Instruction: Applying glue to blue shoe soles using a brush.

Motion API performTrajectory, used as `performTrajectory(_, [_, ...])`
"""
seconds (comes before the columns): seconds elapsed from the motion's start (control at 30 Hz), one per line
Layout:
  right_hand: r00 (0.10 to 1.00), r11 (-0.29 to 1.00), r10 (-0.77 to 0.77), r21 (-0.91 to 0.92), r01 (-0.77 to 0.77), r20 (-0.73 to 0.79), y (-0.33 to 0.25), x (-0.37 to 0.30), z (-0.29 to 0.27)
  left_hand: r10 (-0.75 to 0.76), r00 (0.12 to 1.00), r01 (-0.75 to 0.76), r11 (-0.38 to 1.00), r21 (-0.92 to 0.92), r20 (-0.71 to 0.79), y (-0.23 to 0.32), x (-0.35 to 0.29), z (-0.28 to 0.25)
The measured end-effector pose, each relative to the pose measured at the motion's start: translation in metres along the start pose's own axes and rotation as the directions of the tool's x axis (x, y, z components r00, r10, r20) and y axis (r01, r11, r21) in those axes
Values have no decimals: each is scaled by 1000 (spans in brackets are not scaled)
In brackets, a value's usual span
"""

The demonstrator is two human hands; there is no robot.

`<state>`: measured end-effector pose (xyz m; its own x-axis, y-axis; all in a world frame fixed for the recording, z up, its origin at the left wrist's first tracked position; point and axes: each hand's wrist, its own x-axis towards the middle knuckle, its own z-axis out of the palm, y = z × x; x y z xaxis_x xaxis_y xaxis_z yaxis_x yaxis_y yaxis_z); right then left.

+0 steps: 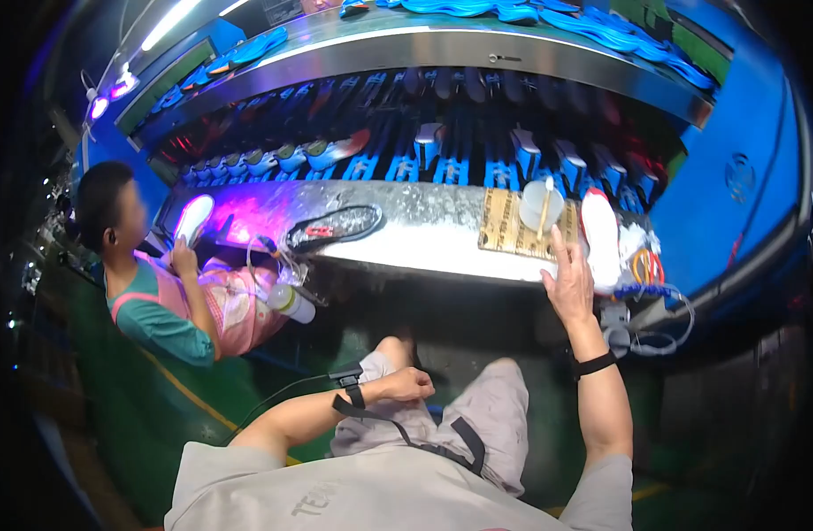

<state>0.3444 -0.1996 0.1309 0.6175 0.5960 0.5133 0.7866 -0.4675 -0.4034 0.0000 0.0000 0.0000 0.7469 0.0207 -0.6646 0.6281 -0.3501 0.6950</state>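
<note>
My right hand (569, 281) reaches over the workbench with its fingers stretched out and apart, holding nothing. Its index fingertip is close to the handle of a brush (546, 208); whether it touches is unclear. The brush leans in a whitish translucent cup (532, 205), which stands on a piece of brown printed cardboard (497, 232). Just right of the hand is a white shoe sole with red at its top end (601, 232). My left hand (408, 384) lies at my lap, fingers curled in, with nothing visible in it.
A dark shoe upper (340, 228) lies mid-bench. At the left, a co-worker (172, 274) holds a pale sole (196, 215) under purple light. Behind the bench are racks with several shoes (429, 137). Cables and tubing (654, 283) hang at the right. Blue pieces (468, 9) lie on the upper shelf.
</note>
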Motion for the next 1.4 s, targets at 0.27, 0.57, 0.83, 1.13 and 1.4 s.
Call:
performTrajectory(0.27, [963, 950, -256, -160, 266, 84, 32, 98, 42, -29, 984, -8, 978, -207, -173, 119, 7, -137])
performTrajectory(0.57, [991, 998, -57, -17, 55, -118, 13, 133, -32, 541, 153, -213, 835, 507, -827, 281, -138, -447])
performTrajectory(0.83, [820, 829, 503, 422, -367, -274, -12, 107, -112, -67, -336, 243, 958, -155, -939, 264, -164, -756])
performTrajectory(1.13, [571, 316, 815, 749, -583, 101, -36, 91, -124, -405, -242, -239, 906, -350, -882, 211, -168, -803])
performTrajectory(1.4, [743, 479, 638, 652, -588, 201, -7, 137, -110, -72, -410, -639, 734, 230, -909, 297, -183, -585])
